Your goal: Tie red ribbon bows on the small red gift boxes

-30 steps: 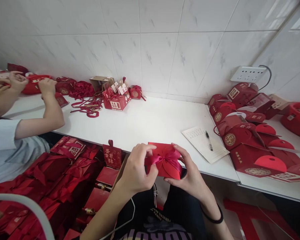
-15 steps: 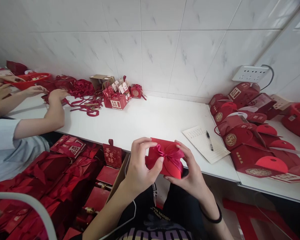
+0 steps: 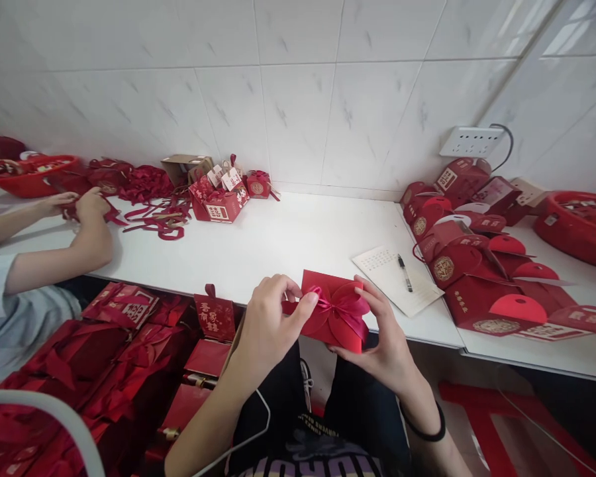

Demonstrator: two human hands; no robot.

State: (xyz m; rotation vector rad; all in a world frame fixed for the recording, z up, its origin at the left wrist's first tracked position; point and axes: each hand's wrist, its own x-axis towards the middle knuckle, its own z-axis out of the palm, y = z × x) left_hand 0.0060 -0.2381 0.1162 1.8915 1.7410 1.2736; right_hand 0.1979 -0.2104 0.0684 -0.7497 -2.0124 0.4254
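A red gift box [image 3: 345,334] with petal-like folded flaps is held above the table's front edge, over my lap. A dark pink satin ribbon bow [image 3: 334,307] is tied across its top. My left hand [image 3: 275,318] pinches the bow's left loop between thumb and fingers. On the box's right side, my right hand [image 3: 385,331] grips it with fingers at the top edge and thumb at the bottom edge. Part of the bow's left side is hidden by my left fingers.
Red boxes [image 3: 496,298] are heaped on the right, near a red basket [image 3: 576,225]. A pen [image 3: 404,273] lies on a notepad [image 3: 417,301]. Ribbons [image 3: 161,222] and boxes [image 3: 218,205] lie left of centre. At far left, a person's hands [image 3: 92,209] handle ribbon. Packed boxes [image 3: 69,358] stand below.
My left hand has shifted from the box's left edge and bow to pinching the left loop. My right hand keeps its hold. The whole view has swung slightly right.
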